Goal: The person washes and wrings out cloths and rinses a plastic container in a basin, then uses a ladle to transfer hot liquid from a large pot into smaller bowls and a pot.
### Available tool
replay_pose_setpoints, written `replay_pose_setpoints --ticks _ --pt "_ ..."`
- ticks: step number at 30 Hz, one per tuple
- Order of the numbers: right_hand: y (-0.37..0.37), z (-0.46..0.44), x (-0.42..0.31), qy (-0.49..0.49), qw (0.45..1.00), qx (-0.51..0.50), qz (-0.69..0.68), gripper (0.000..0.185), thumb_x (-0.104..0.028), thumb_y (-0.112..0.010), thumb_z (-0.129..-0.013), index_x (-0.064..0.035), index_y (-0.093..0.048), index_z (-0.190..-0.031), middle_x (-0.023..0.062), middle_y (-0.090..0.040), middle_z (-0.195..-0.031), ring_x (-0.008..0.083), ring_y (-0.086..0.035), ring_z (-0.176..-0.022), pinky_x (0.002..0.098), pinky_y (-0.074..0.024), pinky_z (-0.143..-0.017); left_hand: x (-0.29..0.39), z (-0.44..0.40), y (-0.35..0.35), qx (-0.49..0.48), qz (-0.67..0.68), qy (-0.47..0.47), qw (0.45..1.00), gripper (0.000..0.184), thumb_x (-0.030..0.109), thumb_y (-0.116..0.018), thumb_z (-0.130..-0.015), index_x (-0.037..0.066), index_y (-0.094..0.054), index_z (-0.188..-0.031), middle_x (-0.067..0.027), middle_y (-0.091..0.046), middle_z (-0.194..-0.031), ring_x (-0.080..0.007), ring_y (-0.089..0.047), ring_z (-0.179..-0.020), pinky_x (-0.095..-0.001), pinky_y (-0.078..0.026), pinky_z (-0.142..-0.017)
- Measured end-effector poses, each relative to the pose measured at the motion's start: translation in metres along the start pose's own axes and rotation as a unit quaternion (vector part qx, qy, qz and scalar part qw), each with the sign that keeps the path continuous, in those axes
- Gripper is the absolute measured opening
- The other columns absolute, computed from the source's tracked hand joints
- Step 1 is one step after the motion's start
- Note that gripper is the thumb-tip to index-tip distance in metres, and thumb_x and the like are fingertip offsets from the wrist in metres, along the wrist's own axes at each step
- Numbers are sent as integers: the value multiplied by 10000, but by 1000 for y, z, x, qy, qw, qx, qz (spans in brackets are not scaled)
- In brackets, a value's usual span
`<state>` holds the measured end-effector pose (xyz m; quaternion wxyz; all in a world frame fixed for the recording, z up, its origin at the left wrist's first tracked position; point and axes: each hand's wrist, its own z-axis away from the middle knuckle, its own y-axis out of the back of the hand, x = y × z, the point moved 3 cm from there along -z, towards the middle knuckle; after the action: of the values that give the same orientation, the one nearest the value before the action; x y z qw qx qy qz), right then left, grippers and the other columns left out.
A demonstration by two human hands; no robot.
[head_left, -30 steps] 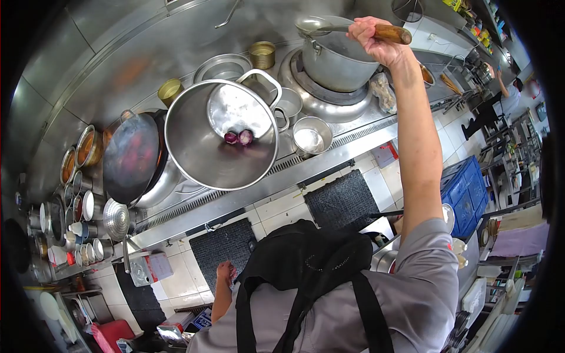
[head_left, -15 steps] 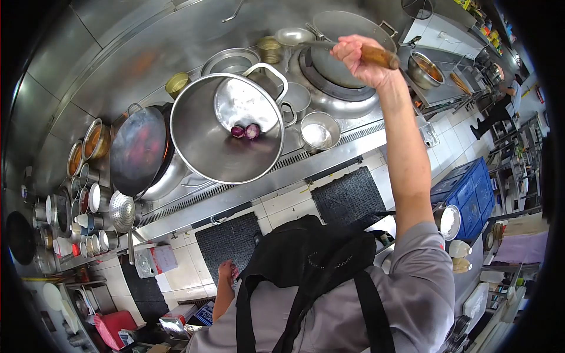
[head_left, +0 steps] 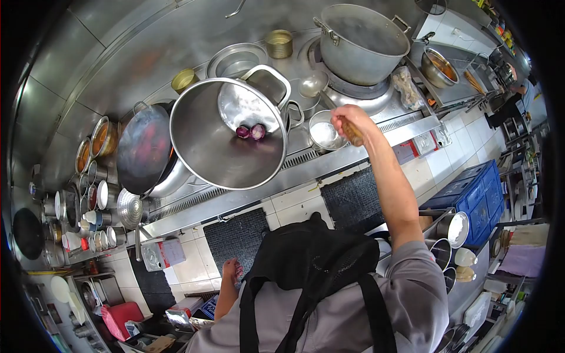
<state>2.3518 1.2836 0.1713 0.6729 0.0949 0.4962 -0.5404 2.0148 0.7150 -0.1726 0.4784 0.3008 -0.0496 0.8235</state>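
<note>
My right hand (head_left: 352, 122) grips the wooden handle of a ladle (head_left: 312, 85). The ladle's bowl hangs over a small metal pot (head_left: 305, 106), and I cannot tell whether they touch. Just below the handle stands another small pot (head_left: 325, 130). To the left sits a large steel stockpot (head_left: 206, 159), tilted toward me, with two purple onion pieces (head_left: 257, 131) inside. Behind my right hand, a big two-handled pot (head_left: 365, 59) rests on a burner. My left hand (head_left: 231, 269) hangs low at my side, fingers loosely apart, holding nothing visible.
A smoking wok (head_left: 141, 150) stands left of the stockpot, with a perforated skimmer (head_left: 129, 207) near its front. Bowls of orange liquid (head_left: 105, 139) and several small containers line the far left. A plastic bag (head_left: 406, 87) lies right of the big pot. Blue crates (head_left: 477, 197) are at right.
My right hand has brought the ladle down and nearer to me, from in front of the big pot to the small pots. My left hand stays low. The view has shifted slightly.
</note>
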Motion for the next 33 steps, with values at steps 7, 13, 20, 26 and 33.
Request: replay_pose_setpoints --ticks 7,13,20,26,33 --pt "18 13 38 104 952 150 244 323 -86 -596 -858 68 -488 -1120 120 -587 -654 183 -551 -464 323 -484 -454 3 -19 -1 -47 -71 -94 992 149 243 -566 -947 116 -536 -875 -16 -508 -710 -159 -575 -592 -295 -485 -453" --pt "52 54 52 260 783 202 527 525 -101 -626 -868 -42 -448 -1359 239 -657 -884 364 -679 -813 425 -518 -700 37 -8 -17 -6 29 34 999 187 234 -561 -948 114 -516 -811 -4 -464 -630 -147 -535 -527 -292 -467 -437" --pt "73 57 -1 446 684 330 474 521 -117 -610 -916 -47 -428 -1399 289 -642 -1107 465 -632 -994 461 -509 -843 63 -1 -29 -7 35 58 998 173 237 -565 -935 130 -519 -807 13 -446 -625 -136 -512 -527 -301 -445 -437" --pt "128 14 -70 350 628 446 533 446 -112 -593 -894 11 -463 -1303 336 -644 -1003 496 -630 -924 487 -522 -795 80 8 -40 -27 -45 -13 999 167 241 -550 -919 156 -509 -782 24 -459 -637 -134 -527 -544 -297 -436 -451" --pt "140 -9 -186 131 927 228 266 159 -104 -587 -891 49 -542 -887 160 -637 -711 243 -605 -498 360 -513 -473 50 4 -46 -14 -30 -4 999 139 243 -550 -924 160 -521 -817 9 -500 -682 -153 -558 -585 -311 -458 -480"
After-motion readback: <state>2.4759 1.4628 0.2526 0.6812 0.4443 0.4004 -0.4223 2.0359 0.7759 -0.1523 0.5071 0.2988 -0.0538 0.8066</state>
